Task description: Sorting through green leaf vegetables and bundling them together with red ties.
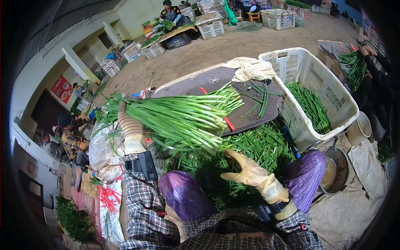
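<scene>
My left hand (130, 130), in a ribbed pale glove, is closed around a thick bundle of long green stalks (179, 116), held level with the tips pointing right. My right hand (248, 170), in a tan glove, rests with fingers spread on a loose pile of green stalks (254, 146) between my knees. A dark patterned board (212, 81) lies just beyond, with a few loose stalks and a red band (229, 123) on it. Purple plastic covers both knees (185, 193).
A white slatted crate (310, 66) holding green stalks stands at the right. A metal pot (335, 168) sits beside my right knee. Red bands (109, 200) lie at the lower left. Other people sit working at the left, far back and right edge among more crates.
</scene>
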`<state>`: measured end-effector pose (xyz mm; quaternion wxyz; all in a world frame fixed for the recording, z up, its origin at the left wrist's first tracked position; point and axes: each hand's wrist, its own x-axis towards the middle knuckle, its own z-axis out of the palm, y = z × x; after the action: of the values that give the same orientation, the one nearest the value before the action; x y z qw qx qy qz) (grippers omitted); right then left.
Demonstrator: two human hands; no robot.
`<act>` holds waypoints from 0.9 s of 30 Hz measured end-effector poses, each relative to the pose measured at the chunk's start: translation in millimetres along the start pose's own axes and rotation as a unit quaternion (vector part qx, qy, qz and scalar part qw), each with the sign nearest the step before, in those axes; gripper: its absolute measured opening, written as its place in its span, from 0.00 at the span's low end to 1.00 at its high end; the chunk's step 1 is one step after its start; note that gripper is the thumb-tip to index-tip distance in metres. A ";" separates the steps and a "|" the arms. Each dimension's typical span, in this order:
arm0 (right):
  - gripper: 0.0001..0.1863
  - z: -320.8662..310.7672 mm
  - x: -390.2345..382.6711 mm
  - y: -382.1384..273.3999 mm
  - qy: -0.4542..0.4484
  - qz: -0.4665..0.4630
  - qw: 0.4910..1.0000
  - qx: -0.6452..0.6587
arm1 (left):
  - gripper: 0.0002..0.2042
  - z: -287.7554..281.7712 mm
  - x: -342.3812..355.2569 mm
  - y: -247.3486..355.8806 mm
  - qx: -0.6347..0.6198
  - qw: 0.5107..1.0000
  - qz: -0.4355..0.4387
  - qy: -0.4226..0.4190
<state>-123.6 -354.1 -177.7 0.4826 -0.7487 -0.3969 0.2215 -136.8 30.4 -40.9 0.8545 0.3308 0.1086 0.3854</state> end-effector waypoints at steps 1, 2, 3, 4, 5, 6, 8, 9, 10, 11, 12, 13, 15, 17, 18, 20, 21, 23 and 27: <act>0.45 -1.8 6.7 -30.2 -0.050 0.023 0.987 0.154 | 0.10 5.9 -7.6 1.8 0.003 1.000 0.003 0.001; 0.44 0.5 12.1 -28.7 -0.049 -0.057 0.930 0.360 | 0.11 25.0 -11.8 -28.5 -0.037 0.999 -0.034 0.017; 0.42 15.0 29.0 -12.5 -0.042 -0.044 0.843 0.534 | 0.11 46.3 -19.9 -37.5 -0.068 0.996 -0.058 0.028; 0.42 31.8 42.9 -20.0 -0.049 -0.048 0.840 0.538 | 0.13 29.0 -14.3 -29.8 -0.132 0.991 -0.035 0.001; 0.44 38.5 50.7 -23.4 -0.012 -0.203 0.790 0.579 | 0.13 30.6 -17.7 -35.1 -0.119 0.992 -0.037 0.003; 0.45 38.8 50.5 -22.9 0.011 -0.279 0.758 0.590 | 0.13 31.7 -21.9 -38.4 -0.113 0.993 -0.032 -0.016; 0.48 39.4 45.8 -24.4 0.046 -0.354 0.716 0.600 | 0.13 29.7 -25.3 -38.6 -0.106 0.993 -0.025 -0.033; 0.37 39.4 39.8 -25.7 0.039 -0.335 0.714 0.614 | 0.13 25.2 -25.2 -34.7 -0.132 0.989 -0.042 -0.059; 0.26 39.4 34.2 -27.6 0.020 -0.283 0.718 0.636 | 0.13 20.2 -25.2 -33.2 -0.158 0.982 -0.059 -0.085; 0.17 33.6 30.2 -34.2 0.005 -0.233 0.720 0.653 | 0.13 32.4 -36.6 -39.4 -0.144 0.988 -0.041 -0.041; 0.13 29.6 32.4 -35.3 -0.014 -0.186 0.720 0.668 | 0.14 32.0 -31.3 -47.5 -0.108 0.993 -0.040 -0.020; 0.17 28.5 44.2 -23.9 -0.053 -0.120 0.702 0.700 | 0.15 34.1 -28.3 -56.6 -0.071 0.997 -0.041 0.000; 0.18 15.2 49.1 -28.5 -0.107 -0.114 0.705 0.691 | 0.16 30.5 -26.4 -56.2 -0.053 0.998 -0.047 0.005; 0.16 16.6 30.5 -36.9 -0.062 -0.025 0.728 0.682 | 0.17 8.5 -14.9 -46.3 -0.117 0.991 -0.044 0.047; 0.12 25.7 28.8 -33.2 -0.101 -0.030 0.673 0.732 | 0.17 -2.9 -5.7 -29.5 -0.079 0.995 -0.032 0.052; 0.13 25.0 19.2 -24.9 -0.109 -0.051 0.682 0.722 | 0.17 7.0 -14.1 -48.9 -0.070 0.994 -0.040 0.070; 0.15 16.7 11.3 -22.9 -0.109 -0.076 0.695 0.707 | 0.18 17.4 -16.5 -70.4 -0.065 0.993 -0.056 0.078; 0.13 7.2 -7.7 -34.7 -0.008 -0.010 0.705 0.709 | 0.14 32.5 -21.2 -90.9 -0.094 0.987 -0.064 0.113; 0.13 3.5 -35.5 -17.0 -0.079 -0.006 0.709 0.701 | 0.16 -20.1 10.5 -25.3 -0.011 0.994 -0.063 0.088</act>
<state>-153.4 -377.1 -165.8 0.8369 -0.1728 -0.1690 0.4911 -123.7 35.5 -71.8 0.8679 0.2784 0.1994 0.3597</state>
